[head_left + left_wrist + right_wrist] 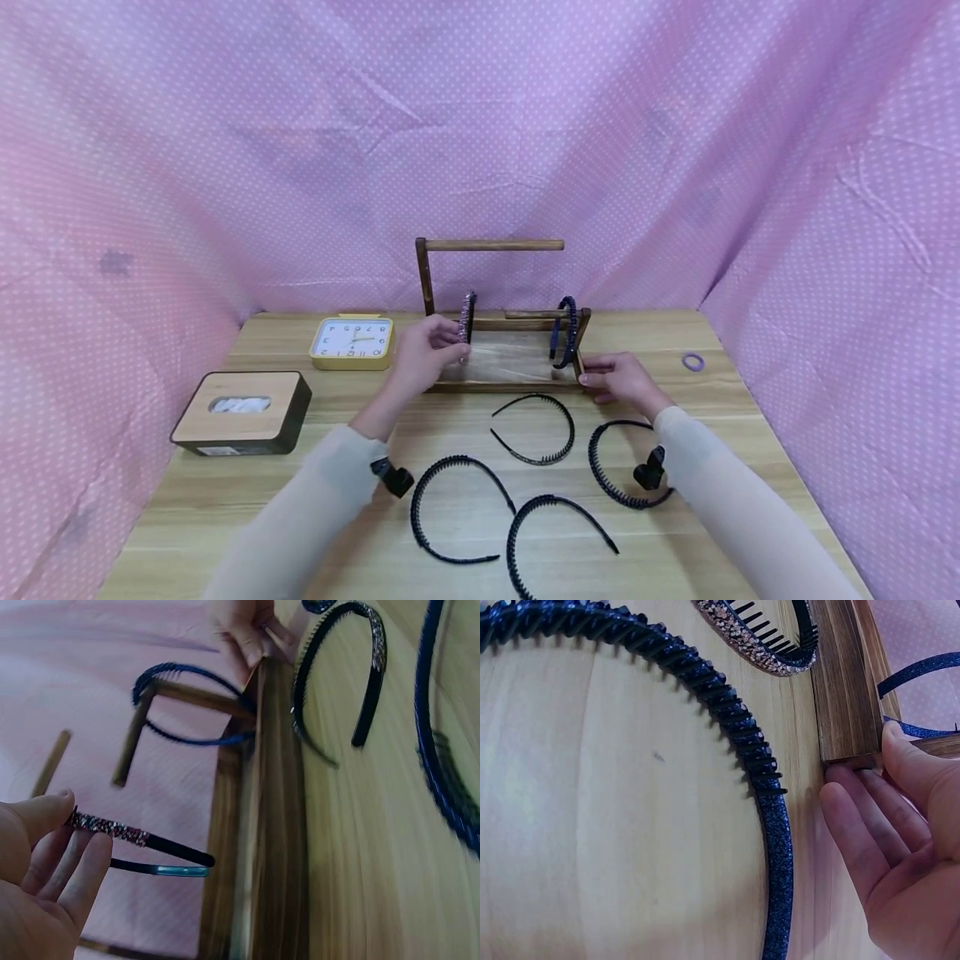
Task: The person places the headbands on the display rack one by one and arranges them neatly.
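Observation:
Between thumb and fingers, my left hand (422,354) pinches a glittery headband (467,321), held upright over the left part of a wooden rack (495,245). In the left wrist view the headband's sparkling band (112,827) shows, with one dark end pointing right. My right hand (626,382) grips the rack's right front corner, thumb on the wood and fingers round its end. Over the rack's short lower rod hangs a dark blue headband (572,333). The long upper rod carries nothing.
In front of the rack lie a small glittery headband (558,456) and larger dark toothed headbands, one left (416,508), one nearest me (512,542), one right (597,471). A yellow clock (351,364) and tissue box (285,392) stand left; a purple ring (701,362) lies right.

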Tool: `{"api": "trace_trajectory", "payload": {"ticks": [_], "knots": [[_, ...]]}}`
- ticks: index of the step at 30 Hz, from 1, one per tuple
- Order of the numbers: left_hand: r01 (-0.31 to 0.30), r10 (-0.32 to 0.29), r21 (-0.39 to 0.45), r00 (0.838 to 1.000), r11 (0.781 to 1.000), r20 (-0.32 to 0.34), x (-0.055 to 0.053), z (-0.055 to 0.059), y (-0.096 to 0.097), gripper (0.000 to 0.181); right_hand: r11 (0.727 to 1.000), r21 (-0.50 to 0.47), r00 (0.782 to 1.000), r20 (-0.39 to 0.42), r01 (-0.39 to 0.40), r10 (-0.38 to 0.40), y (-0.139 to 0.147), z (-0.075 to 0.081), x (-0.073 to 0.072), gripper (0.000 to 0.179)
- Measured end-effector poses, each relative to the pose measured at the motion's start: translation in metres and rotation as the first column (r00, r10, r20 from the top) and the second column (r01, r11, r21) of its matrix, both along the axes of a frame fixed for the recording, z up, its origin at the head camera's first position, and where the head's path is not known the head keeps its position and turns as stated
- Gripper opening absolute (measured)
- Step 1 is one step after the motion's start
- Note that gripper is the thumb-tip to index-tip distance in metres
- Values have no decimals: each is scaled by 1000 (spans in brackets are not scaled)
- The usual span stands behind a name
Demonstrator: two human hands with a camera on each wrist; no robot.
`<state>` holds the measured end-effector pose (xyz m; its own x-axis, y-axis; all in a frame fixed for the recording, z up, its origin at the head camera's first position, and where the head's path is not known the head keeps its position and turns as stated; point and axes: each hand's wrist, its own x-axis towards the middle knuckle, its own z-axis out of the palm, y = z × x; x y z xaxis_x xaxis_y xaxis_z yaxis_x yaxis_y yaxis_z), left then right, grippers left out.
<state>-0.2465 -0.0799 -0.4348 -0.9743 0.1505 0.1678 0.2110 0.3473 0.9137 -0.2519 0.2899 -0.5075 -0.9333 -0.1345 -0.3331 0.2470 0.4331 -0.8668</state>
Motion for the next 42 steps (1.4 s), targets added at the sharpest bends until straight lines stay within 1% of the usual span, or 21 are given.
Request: {"api": "trace_trajectory", "payload": {"ticks": [3,9,12,13,16,18,23,26,29,31,37,42], "knots": [[-6,6,27,1000,1000,3,-7,-3,23,27,1000,0,1000,5,6,-6,-1,0,-1,52],[-20,20,4,1000,1000,7,-18,-5,67,24,1000,-1,1000,4,-8,8,0,0,-1,53],[-22,21,15,1000,1000,15,-23,-7,86,24,1000,2,1000,-1,-6,6,0,0,-2,53],[-25,25,20,999,999,21,-24,-8,91,24,1000,7,1000,-8,-19,19,0,0,-2,54],[-35,34,15,999,999,20,-26,-13,106,22,1000,17,1000,-14,-23,23,-1,0,-2,54],[-40,40,-4,999,999,19,-25,-16,115,21,999,19,999,-14,-32,32,-1,1,-2,55],[-21,22,-20,999,1000,34,-21,-20,135,21,1000,7,1000,-11,-28,28,0,3,-2,54],[-12,12,-7,999,1000,34,-20,-22,145,21,1000,9,999,-16,-27,28,0,2,-1,54],[-21,21,-9,999,1000,30,-20,-24,151,21,999,12,999,-23,-40,40,1,1,-1,55],[-27,28,-11,999,1000,36,-20,-24,154,22,999,9,999,-20,-34,34,0,0,-1,54],[-32,32,-6,998,999,49,-19,-27,156,23,999,-1,999,-26,-38,37,0,-1,-1,54],[-26,26,4,998,1000,60,-19,-28,155,24,999,17,999,-28,-34,35,1,-2,-1,54]]}}
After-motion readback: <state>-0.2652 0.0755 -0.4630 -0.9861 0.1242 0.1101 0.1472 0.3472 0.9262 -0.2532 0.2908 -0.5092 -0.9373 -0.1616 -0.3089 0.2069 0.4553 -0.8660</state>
